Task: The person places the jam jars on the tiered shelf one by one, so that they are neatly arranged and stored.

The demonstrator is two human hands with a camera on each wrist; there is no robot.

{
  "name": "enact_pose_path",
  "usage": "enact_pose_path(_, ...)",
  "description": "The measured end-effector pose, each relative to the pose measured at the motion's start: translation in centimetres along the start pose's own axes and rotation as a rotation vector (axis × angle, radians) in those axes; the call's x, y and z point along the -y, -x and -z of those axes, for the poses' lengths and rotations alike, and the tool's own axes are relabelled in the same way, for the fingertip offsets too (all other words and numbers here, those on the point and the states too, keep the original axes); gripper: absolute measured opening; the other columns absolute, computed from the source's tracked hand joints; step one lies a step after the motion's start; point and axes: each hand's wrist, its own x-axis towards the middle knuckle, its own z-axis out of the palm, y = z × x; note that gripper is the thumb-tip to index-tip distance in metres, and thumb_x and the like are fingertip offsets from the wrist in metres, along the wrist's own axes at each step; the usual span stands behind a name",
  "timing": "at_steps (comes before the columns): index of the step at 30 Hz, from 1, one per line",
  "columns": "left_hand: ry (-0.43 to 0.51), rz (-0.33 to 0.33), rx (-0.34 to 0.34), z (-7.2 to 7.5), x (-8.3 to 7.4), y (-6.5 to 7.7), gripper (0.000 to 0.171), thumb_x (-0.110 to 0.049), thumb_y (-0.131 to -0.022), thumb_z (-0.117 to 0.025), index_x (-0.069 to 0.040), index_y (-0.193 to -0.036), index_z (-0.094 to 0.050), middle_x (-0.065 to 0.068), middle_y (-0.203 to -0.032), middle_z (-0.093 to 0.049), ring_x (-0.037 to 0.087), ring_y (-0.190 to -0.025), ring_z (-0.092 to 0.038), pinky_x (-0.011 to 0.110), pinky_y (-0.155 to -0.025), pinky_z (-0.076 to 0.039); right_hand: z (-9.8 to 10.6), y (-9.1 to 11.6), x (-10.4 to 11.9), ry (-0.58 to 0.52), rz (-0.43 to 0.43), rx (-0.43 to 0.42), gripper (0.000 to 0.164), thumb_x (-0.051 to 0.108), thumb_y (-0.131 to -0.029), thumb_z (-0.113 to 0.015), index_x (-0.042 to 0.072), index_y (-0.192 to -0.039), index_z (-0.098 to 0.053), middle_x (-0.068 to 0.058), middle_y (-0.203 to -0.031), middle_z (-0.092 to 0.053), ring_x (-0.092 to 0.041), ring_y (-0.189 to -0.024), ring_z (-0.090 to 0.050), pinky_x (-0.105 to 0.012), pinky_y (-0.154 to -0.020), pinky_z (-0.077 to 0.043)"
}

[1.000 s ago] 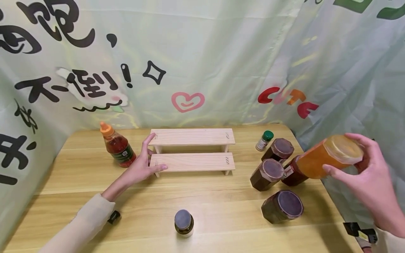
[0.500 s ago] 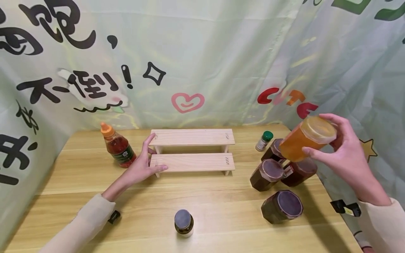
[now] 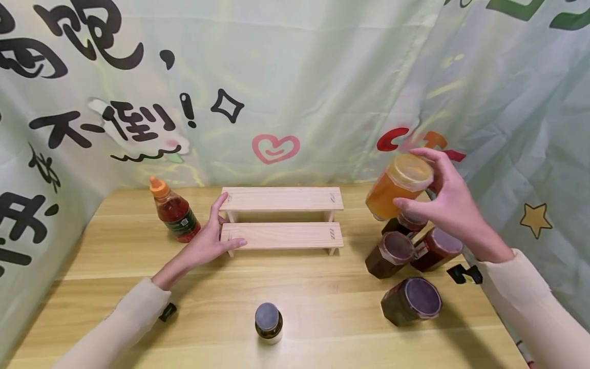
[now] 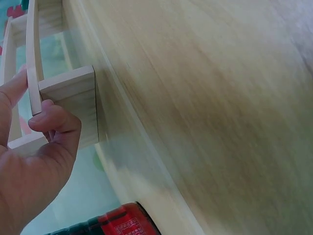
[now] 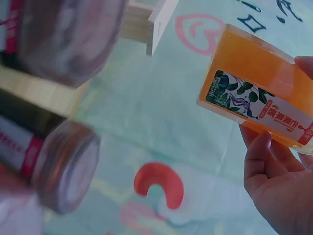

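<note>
The right hand [image 3: 449, 205] grips a tilted, clear faceted jar of orange contents [image 3: 395, 190], carried leftward since earlier, now above the worktop [image 3: 198, 318] near its back-right corner. The left hand [image 3: 208, 240] still pinches the smooth, pale wooden two-tier rack [image 3: 281, 236] near the back edge.

The bench [image 3: 327, 292] is light wood grain. Along the middle of its far edge stands a pale two-step wooden rack [image 3: 282, 234], with a red sauce bottle [image 3: 181, 219] left of it, toward the far left corner. A small dark bottle [image 3: 269, 324] stands midway between the side edges, well out from the far edge. Four dark jars [image 3: 390, 255] stand near the right edge, three close together.
</note>
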Motion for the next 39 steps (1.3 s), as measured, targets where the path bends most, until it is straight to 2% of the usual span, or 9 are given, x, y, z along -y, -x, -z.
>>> enact_pose_path(6,0.025,0.007,0.005,-0.1,-0.1,-0.2,0.129,-0.013,-0.092,-0.092,-0.037,-0.173,0.004,0.023,-0.109,-0.06,0.027,-0.088,-0.066,0.036,-0.072,-0.057,-2.3,-2.2,1.3,-0.006,0.031,0.045,0.097,-0.001,-0.083,-0.093,0.022,-0.163,-0.044,-0.001,-0.141,-0.058,-0.02,-0.116,-0.062,-0.02,-0.098,-0.046)
enact_pose_path(9,0.037,0.011,0.004,-0.1,-0.1,-0.1,0.128,-0.011,-0.091,-0.092,-0.037,-0.173,0.003,0.023,-0.109,-0.059,0.027,-0.084,-0.067,0.036,-0.07,-0.058,-3.6,-3.4,1.8,-0.052,0.077,0.072,0.094,-0.004,-0.083,-0.092,0.016,-0.161,-0.044,-0.003,-0.139,-0.059,-0.022,-0.115,-0.062,-0.023,-0.097,-0.047)
enact_pose_path(13,0.031,0.01,0.001,-0.2,0.0,-0.2,0.128,-0.012,-0.092,-0.092,-0.037,-0.173,0.003,0.023,-0.109,-0.058,0.027,-0.083,-0.067,0.036,-0.069,-0.057,-5.4,-5.0,2.2,-0.122,0.114,0.105,0.09,-0.005,-0.084,-0.089,0.013,-0.16,-0.044,-0.006,-0.138,-0.061,-0.025,-0.115,-0.063,-0.027,-0.098,-0.049)
enact_pose_path(19,0.022,0.006,-0.008,-0.2,-0.2,-0.2,0.128,-0.012,-0.091,-0.092,-0.036,-0.173,0.003,0.022,-0.11,-0.06,0.027,-0.087,-0.068,0.037,-0.072,-0.057,-8.1,-7.1,3.2,-0.151,0.134,0.146,0.089,0.0,-0.085,-0.09,0.015,-0.159,-0.045,-0.005,-0.137,-0.063,-0.023,-0.113,-0.065,-0.032,-0.1,-0.05)
enact_pose_path(27,0.026,-0.01,-0.007,0.0,-0.1,0.0,0.129,-0.011,-0.091,-0.092,-0.032,-0.173,0.004,0.024,-0.111,-0.063,0.03,-0.096,-0.068,0.037,-0.077,-0.057,-11.2,-8.7,3.8,-0.187,0.144,0.217,0.087,0.005,-0.085,-0.092,0.016,-0.158,-0.046,-0.005,-0.134,-0.065,-0.025,-0.104,-0.067,-0.038,-0.093,-0.053)
enact_pose_path(39,-0.026,-0.001,-0.018,0.0,-0.2,-0.1,0.128,-0.016,-0.092,-0.093,-0.03,-0.174,0.004,0.023,-0.113,-0.063,0.032,-0.105,-0.064,0.044,-0.086,-0.054,-16.0,-10.7,3.7,-0.291,0.142,0.33,0.09,0.001,-0.083,-0.093,0.014,-0.157,-0.043,-0.009,-0.134,-0.064,-0.029,-0.105,-0.065,-0.042,-0.092,-0.053)
